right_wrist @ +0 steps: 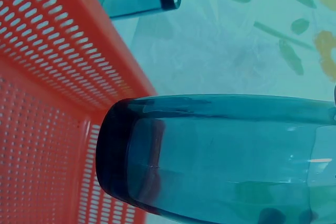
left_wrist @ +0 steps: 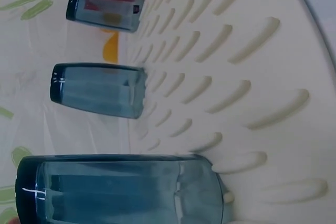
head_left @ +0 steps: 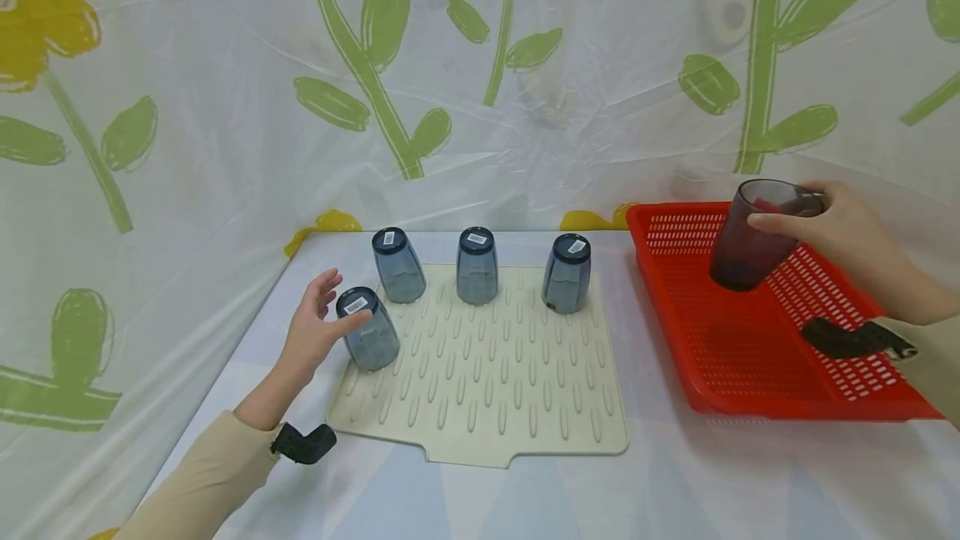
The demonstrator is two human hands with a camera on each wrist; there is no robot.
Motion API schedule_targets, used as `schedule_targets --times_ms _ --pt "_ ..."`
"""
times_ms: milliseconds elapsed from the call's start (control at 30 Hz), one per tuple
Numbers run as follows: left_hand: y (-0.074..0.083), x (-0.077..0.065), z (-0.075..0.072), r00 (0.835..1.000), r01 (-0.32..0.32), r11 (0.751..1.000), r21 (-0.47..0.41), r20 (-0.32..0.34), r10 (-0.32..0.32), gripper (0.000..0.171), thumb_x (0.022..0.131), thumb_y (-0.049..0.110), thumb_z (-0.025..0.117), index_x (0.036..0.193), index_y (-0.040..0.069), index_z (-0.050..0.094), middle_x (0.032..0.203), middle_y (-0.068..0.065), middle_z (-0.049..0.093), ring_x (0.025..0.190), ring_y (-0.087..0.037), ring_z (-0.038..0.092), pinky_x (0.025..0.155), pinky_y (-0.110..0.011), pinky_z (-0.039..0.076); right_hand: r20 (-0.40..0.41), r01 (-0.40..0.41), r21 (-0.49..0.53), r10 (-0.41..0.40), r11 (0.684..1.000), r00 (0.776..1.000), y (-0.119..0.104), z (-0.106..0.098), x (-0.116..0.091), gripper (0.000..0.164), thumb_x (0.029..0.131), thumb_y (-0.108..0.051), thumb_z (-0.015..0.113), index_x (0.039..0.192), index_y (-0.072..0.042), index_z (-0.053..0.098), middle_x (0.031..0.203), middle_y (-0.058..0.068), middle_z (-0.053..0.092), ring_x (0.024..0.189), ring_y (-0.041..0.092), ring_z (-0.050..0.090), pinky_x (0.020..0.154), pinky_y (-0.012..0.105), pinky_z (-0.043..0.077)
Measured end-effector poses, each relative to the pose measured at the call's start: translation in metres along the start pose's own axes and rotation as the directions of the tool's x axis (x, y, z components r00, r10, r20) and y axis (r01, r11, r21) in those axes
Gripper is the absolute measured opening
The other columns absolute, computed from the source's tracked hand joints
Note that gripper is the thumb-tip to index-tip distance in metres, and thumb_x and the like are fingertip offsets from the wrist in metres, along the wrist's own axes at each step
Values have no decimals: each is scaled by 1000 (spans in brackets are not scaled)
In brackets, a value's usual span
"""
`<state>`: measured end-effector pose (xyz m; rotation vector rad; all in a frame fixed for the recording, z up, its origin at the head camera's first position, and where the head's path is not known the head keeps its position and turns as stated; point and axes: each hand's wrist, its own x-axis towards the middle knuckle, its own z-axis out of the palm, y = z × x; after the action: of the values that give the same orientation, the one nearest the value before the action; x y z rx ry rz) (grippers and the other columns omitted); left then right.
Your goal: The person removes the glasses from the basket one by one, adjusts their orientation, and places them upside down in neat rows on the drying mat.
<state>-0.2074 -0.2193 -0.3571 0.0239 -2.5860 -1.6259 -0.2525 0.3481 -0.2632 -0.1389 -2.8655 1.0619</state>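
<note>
My left hand (head_left: 311, 336) is at the front-left upside-down blue glass (head_left: 372, 344), fingers apart on its far side and thumb across its upturned base. No curl round the glass is plain. Three more blue glasses stand upside down along the tray's back edge: left (head_left: 400, 269), middle (head_left: 477, 269) and right (head_left: 567, 277). With fingers and thumb around its upper part, my right hand (head_left: 847, 223) holds a glass (head_left: 738, 252) mouth up and tilted, above the red basket (head_left: 697, 386). This held glass (right_wrist: 226, 156) looms large in the right wrist view.
The cream ridged tray (head_left: 502, 407) lies on a pale tablecloth (head_left: 420, 502). The basket's perforated walls rise to the tray's right, with a strip of cloth between. A flower-printed sheet (head_left: 225, 148) hangs behind and at the left.
</note>
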Motion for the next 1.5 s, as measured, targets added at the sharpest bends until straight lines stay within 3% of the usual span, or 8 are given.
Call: schedule_targets --times_ms 267,533,700,900,1067,1300,1400,1500 --pt "8 1 1 999 -36 999 5 8 36 82 83 16 66 146 6 14 149 -15 22 137 -32 17 112 -43 14 18 38 48 -39 998 999 -8 4 -2 76 84 -44 60 135 3 27 112 12 43 88 12 40 61 16 38" --pt "17 2 6 999 -37 999 9 3 37 83 83 19 67 146 7 14 149 -14 22 137 -30 17 112 -43 14 32 68 79 -70 995 997 -17 6 -7 75 85 -40 61 137 2 26 108 5 45 88 6 41 62 12 38" --pt "22 3 9 999 -37 999 1 15 37 83 83 19 67 146 9 14 150 -12 21 138 -29 15 112 -46 13 47 72 82 -76 994 996 -22 7 -9 75 85 -41 60 137 -1 25 114 8 43 93 13 40 64 14 38" --pt "26 4 14 998 -52 998 -17 23 53 83 82 17 68 146 10 15 150 -10 21 139 -27 14 110 -47 18 45 76 69 -80 995 996 -30 12 -10 78 85 -44 59 139 -1 23 124 18 40 99 22 38 70 26 38" --pt "30 5 21 998 -56 998 -34 28 57 83 81 17 69 146 10 17 150 -9 22 139 -25 15 110 -47 18 45 89 80 -93 993 995 -39 16 -13 78 85 -43 59 140 -1 24 125 19 40 101 23 37 76 31 34" --pt "31 5 30 994 -102 993 -59 37 105 80 81 15 68 144 7 19 149 -13 24 138 -27 17 111 -46 16 82 97 86 -104 992 991 -52 25 -18 79 85 -46 57 141 -2 22 128 22 41 109 30 37 84 42 36" --pt "31 6 35 992 -112 991 -73 46 116 80 81 13 68 144 6 19 148 -13 24 137 -28 18 111 -44 15 80 110 94 -117 989 990 -56 31 -21 77 85 -46 58 140 -4 24 127 21 42 108 28 39 83 38 39" --pt "33 7 39 991 -114 989 -91 54 119 80 81 13 68 144 6 19 148 -13 24 138 -28 18 112 -43 15 67 134 126 -143 983 987 -59 37 -25 68 85 -41 60 137 -8 30 123 14 45 100 17 43 75 21 42"
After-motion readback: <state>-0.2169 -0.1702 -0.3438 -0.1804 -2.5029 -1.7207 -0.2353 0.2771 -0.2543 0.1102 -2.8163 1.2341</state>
